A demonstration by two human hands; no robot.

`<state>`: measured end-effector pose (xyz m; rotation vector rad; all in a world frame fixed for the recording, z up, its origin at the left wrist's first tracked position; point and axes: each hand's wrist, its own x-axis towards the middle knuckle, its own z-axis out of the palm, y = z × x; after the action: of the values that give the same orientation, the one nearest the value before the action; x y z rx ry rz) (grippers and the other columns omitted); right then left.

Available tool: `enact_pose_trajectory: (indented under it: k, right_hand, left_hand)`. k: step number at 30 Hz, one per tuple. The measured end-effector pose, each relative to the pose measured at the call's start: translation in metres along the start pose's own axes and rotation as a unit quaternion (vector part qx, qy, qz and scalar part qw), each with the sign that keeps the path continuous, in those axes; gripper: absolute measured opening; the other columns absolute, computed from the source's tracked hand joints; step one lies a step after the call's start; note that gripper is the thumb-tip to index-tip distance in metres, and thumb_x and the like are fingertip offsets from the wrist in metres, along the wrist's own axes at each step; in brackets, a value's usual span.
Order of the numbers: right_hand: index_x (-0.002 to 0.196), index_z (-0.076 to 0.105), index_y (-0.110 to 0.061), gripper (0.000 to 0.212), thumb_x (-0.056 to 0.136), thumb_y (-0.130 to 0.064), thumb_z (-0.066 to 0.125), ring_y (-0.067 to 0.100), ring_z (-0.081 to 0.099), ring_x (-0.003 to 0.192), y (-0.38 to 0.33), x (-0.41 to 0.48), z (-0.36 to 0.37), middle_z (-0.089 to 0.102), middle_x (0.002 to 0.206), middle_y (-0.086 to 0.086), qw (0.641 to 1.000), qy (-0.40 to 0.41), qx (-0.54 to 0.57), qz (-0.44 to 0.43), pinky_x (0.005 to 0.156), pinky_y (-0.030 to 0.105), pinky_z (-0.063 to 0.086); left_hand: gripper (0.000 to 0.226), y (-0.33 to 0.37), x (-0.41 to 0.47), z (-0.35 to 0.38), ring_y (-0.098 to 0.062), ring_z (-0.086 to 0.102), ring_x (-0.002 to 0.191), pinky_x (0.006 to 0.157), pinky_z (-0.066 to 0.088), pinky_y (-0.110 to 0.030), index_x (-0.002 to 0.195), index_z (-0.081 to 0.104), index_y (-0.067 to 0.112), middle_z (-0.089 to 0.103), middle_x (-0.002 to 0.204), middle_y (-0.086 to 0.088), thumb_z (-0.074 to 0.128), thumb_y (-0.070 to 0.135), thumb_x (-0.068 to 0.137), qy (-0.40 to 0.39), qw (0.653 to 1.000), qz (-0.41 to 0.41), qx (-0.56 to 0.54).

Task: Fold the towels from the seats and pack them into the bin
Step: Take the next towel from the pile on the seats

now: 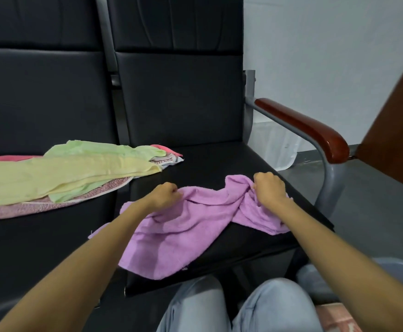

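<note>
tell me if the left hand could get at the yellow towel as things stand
Probably yes, once it lets go: the left hand grips the purple towel, but the yellow towel lies uncovered on the next seat, nothing between.

Head-worn camera looks forward and down, close over the black seat point(207, 164).

- I seem to be in a waiting room or office lobby: joined black padded leatherette seats point(179, 97) run in a row before me.
- Grey metal tube frame point(328, 178), glossy red-brown wooden armrest point(301, 125).
- Plain white wall point(327, 44), grey floor point(375, 207).
</note>
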<state>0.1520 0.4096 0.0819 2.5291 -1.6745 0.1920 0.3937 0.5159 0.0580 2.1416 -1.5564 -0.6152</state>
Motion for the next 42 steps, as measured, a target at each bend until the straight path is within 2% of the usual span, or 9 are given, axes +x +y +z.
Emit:
enact_pose_trajectory:
  k: [4, 7, 10, 14, 21, 25, 29, 36, 42]
  right_hand:
    - [0.089, 0.052, -0.011, 0.007, 0.092, -0.016, 0.05, 0.032, 0.058, 0.095, 0.004, 0.008, -0.007, 0.062, 0.105, 0.014, 0.998, -0.028, 0.058, 0.014, 0.068, 0.031, 0.038]
    - [0.114, 0.051, -0.014, 0.032, 0.089, -0.033, 0.056, 0.023, 0.054, 0.097, 0.013, 0.006, -0.01, 0.058, 0.116, 0.007, 0.971, -0.227, 0.071, 0.018, 0.077, 0.029, 0.041]
    - [0.13, 0.037, -0.015, 0.053, 0.087, -0.033, 0.06, 0.024, 0.054, 0.104, 0.022, 0.001, -0.009, 0.053, 0.123, 0.008, 0.956, -0.285, 0.065, 0.01, 0.085, 0.031, 0.044]
    - [0.091, 0.047, -0.015, 0.01, 0.089, -0.018, 0.056, 0.023, 0.051, 0.086, 0.028, 0.002, 0.005, 0.055, 0.101, 0.008, 0.985, -0.172, 0.032, -0.012, 0.071, 0.031, 0.041]
    - [0.091, 0.058, -0.005, 0.017, 0.096, -0.014, 0.044, 0.03, 0.055, 0.093, 0.017, 0.001, 0.012, 0.061, 0.101, 0.016, 0.999, 0.049, 0.021, -0.002, 0.071, 0.035, 0.039]
    - [0.097, 0.06, 0.003, 0.023, 0.097, -0.016, 0.046, 0.034, 0.052, 0.094, -0.008, 0.007, -0.017, 0.06, 0.098, 0.02, 0.97, 0.214, 0.116, -0.018, 0.077, 0.039, 0.036]
    - [0.076, 0.046, -0.011, 0.024, 0.098, -0.021, 0.047, 0.023, 0.042, 0.069, -0.041, 0.008, -0.056, 0.05, 0.071, 0.011, 0.889, 0.339, 0.308, -0.026, 0.063, 0.03, 0.027]
    - [0.077, 0.058, -0.015, 0.006, 0.083, -0.015, 0.061, 0.018, 0.051, 0.08, -0.046, -0.008, 0.003, 0.053, 0.078, 0.0, 0.932, -0.097, 0.339, -0.088, 0.064, 0.025, 0.041]
    - [0.141, 0.036, -0.03, 0.079, 0.074, 0.007, 0.057, 0.014, 0.048, 0.105, -0.041, -0.024, 0.009, 0.039, 0.121, -0.002, 0.885, -0.218, 0.388, -0.138, 0.066, 0.015, 0.048]
  left_hand:
    - [0.026, 0.005, 0.019, 0.003, -0.018, 0.047, 0.073, 0.065, 0.037, -0.029, 0.077, 0.057, 0.005, 0.056, 0.081, -0.012, 0.039, 0.006, 0.095, 0.084, 0.976, -0.048, -0.195]
    - [0.022, 0.001, 0.018, 0.008, -0.02, 0.05, 0.094, 0.081, 0.039, -0.028, 0.1, 0.059, 0.003, 0.055, 0.1, -0.009, 0.038, 0.001, 0.092, 0.229, 0.969, 0.016, -0.088]
    - [0.006, -0.004, 0.006, 0.005, -0.019, 0.051, 0.091, 0.08, 0.043, -0.032, 0.09, 0.057, 0.014, 0.047, 0.094, 0.0, 0.052, 0.014, 0.086, 0.145, 0.982, 0.116, 0.042]
    - [0.037, -0.025, -0.008, 0.0, -0.018, 0.048, 0.095, 0.087, 0.044, -0.032, 0.114, 0.048, 0.017, 0.04, 0.105, 0.0, 0.061, 0.032, 0.084, -0.049, 0.981, 0.051, 0.182]
    - [0.018, -0.044, -0.021, -0.02, -0.039, 0.058, 0.097, 0.072, 0.04, -0.036, 0.093, 0.061, -0.003, 0.063, 0.102, -0.024, 0.047, 0.01, 0.091, 0.141, 0.981, -0.038, 0.124]
    - [0.034, -0.002, -0.014, -0.038, -0.026, 0.049, 0.064, 0.051, 0.031, -0.029, 0.064, 0.051, 0.004, 0.053, 0.064, -0.011, 0.045, 0.016, 0.095, 0.159, 0.982, -0.06, -0.081]
    - [0.028, 0.037, 0.008, -0.042, -0.016, 0.056, 0.074, 0.073, 0.048, -0.03, 0.08, 0.059, 0.013, 0.062, 0.082, -0.007, 0.044, 0.028, 0.098, 0.109, 0.897, -0.104, -0.415]
    - [0.047, 0.005, -0.012, 0.006, -0.013, 0.055, 0.082, 0.068, 0.046, -0.023, 0.128, 0.027, 0.01, 0.055, 0.094, -0.004, 0.054, 0.005, 0.089, 0.036, 0.949, -0.07, -0.305]
    - [0.049, -0.021, -0.048, 0.019, -0.016, 0.046, 0.103, 0.091, 0.044, -0.025, 0.123, 0.04, 0.014, 0.032, 0.122, -0.001, 0.064, 0.013, 0.081, 0.011, 0.986, 0.164, 0.011]
